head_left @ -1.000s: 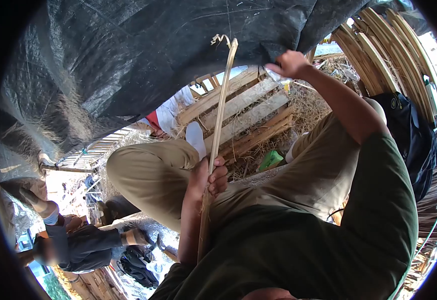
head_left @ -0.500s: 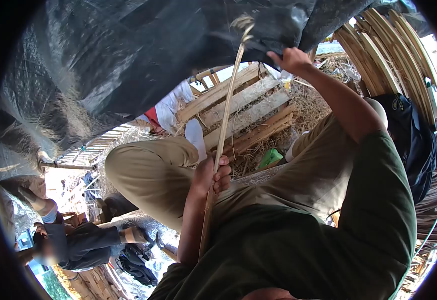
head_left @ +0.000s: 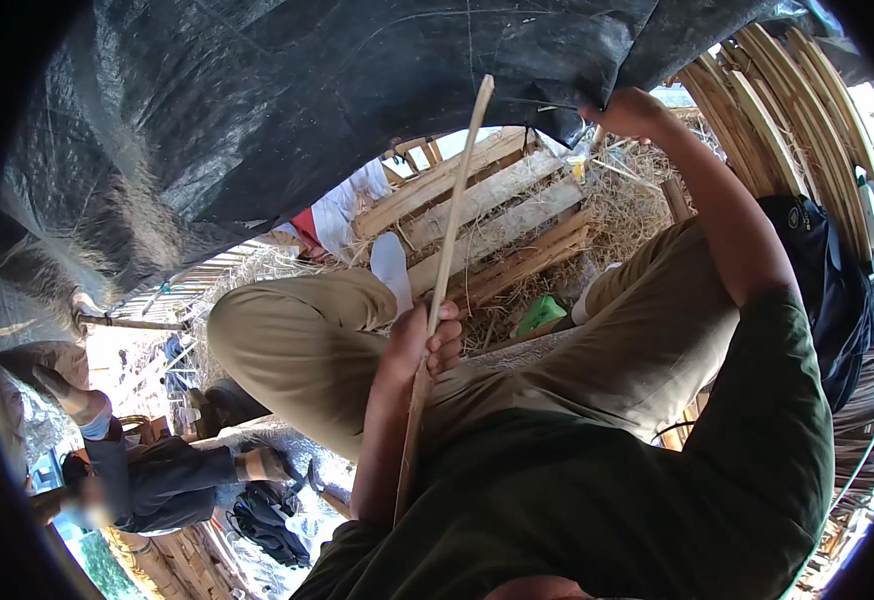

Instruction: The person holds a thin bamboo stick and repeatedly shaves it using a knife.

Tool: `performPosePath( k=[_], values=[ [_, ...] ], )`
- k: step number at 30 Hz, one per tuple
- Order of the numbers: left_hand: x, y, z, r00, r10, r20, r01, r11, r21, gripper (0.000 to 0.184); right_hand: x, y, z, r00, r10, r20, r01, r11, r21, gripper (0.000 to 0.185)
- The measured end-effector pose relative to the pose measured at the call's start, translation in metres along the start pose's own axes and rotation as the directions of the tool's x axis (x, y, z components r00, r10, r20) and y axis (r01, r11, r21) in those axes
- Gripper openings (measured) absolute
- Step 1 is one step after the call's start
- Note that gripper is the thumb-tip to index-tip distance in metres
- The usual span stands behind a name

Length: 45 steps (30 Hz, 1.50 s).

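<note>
My left hand [head_left: 427, 338] is closed around a long, pale bamboo strip [head_left: 454, 215]. The strip slants upward from beside my left forearm, and its squared tip stands in front of the black sheet. Farther right and higher, my right hand [head_left: 635, 115] is closed, with a thin dark blade [head_left: 560, 106], apparently a knife, pointing left out of it toward the strip's upper end. Its handle is hidden in my fingers. Blade and strip appear apart.
A black plastic sheet [head_left: 287, 90] hangs overhead. Wooden slats [head_left: 492, 205] and straw lie ahead of my crossed legs, near a green packet [head_left: 542, 315]. At right are a dark backpack [head_left: 812, 270] and stacked split strips [head_left: 757, 110]. Another person [head_left: 172, 480] sits at lower left.
My right hand has moved right and slightly down, away from the strip's tip. Curled shavings at that tip are gone from view. My left hand holds nearly the same place.
</note>
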State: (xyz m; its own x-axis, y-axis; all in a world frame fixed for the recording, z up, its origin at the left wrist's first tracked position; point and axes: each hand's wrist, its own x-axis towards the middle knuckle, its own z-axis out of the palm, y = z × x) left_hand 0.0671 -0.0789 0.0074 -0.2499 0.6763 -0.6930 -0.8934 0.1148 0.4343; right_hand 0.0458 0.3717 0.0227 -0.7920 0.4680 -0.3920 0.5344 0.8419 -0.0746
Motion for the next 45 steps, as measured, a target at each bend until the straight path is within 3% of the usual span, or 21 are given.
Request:
performPosePath(
  k=[2, 14, 17, 20, 21, 27, 31, 33, 37, 41, 44, 45],
  values=[
    [-0.001, 0.005, -0.002, 0.999, 0.035, -0.011, -0.035, 0.999, -0.006, 0.028, -0.005, 0.013, -0.004, 0.997, -0.069, 0.027, 0.069, 0.997, 0.021, 0.081],
    [-0.004, 0.008, 0.011, 0.997, 0.065, -0.053, -0.067, 0.997, -0.041, 0.027, -0.039, 0.034, -0.05, 0.996, 0.035, 0.077, -0.045, 0.989, 0.144, 0.07],
    [-0.002, 0.007, 0.01, 0.997, 0.062, -0.037, -0.064, 0.997, -0.049, 0.027, -0.041, 0.036, -0.047, 0.998, -0.002, 0.057, -0.002, 0.997, 0.081, 0.073],
    [-0.002, 0.006, 0.01, 0.999, 0.047, -0.025, -0.048, 0.998, -0.041, 0.027, -0.037, 0.038, -0.039, 0.974, 0.051, 0.221, -0.008, 0.981, -0.193, 0.068],
    [-0.002, 0.005, 0.01, 0.999, 0.048, -0.021, -0.049, 0.998, -0.038, 0.027, -0.042, 0.035, -0.042, 0.963, 0.125, 0.239, -0.087, 0.983, -0.163, 0.065],
    [0.0, 0.006, 0.018, 0.999, 0.044, -0.031, -0.045, 0.999, -0.012, 0.028, -0.076, 0.018, -0.059, 0.941, 0.12, 0.316, -0.077, 0.986, -0.146, 0.066],
    [0.001, 0.008, 0.017, 0.998, 0.054, -0.028, -0.054, 0.999, -0.003, 0.027, -0.079, 0.023, -0.06, 0.959, 0.104, 0.263, -0.079, 0.992, -0.102, 0.081],
    [0.0, 0.01, 0.014, 0.996, 0.074, -0.039, -0.075, 0.997, -0.011, 0.026, -0.087, 0.022, -0.066, 0.97, 0.122, 0.211, -0.109, 0.991, -0.074, 0.081],
    [-0.005, 0.017, 0.009, 0.99, 0.112, -0.09, -0.117, 0.992, -0.053, 0.023, -0.085, 0.038, -0.069, 0.975, 0.118, 0.189, -0.146, 0.979, 0.141, 0.079],
    [-0.005, 0.021, 0.005, 0.985, 0.134, -0.107, -0.142, 0.988, -0.067, 0.022, -0.095, 0.035, -0.075, 0.956, -0.081, 0.28, -0.025, 0.934, 0.356, 0.077],
    [0.001, 0.023, 0.01, 0.985, 0.128, -0.115, -0.128, 0.992, 0.011, 0.025, -0.094, 0.017, -0.066, 0.922, -0.286, 0.262, 0.162, 0.898, 0.41, 0.077],
    [0.004, 0.025, 0.012, 0.986, 0.124, -0.116, -0.119, 0.992, 0.046, 0.027, -0.095, 0.004, -0.057, 0.942, -0.282, 0.18, 0.193, 0.897, 0.397, 0.079]
  ],
)
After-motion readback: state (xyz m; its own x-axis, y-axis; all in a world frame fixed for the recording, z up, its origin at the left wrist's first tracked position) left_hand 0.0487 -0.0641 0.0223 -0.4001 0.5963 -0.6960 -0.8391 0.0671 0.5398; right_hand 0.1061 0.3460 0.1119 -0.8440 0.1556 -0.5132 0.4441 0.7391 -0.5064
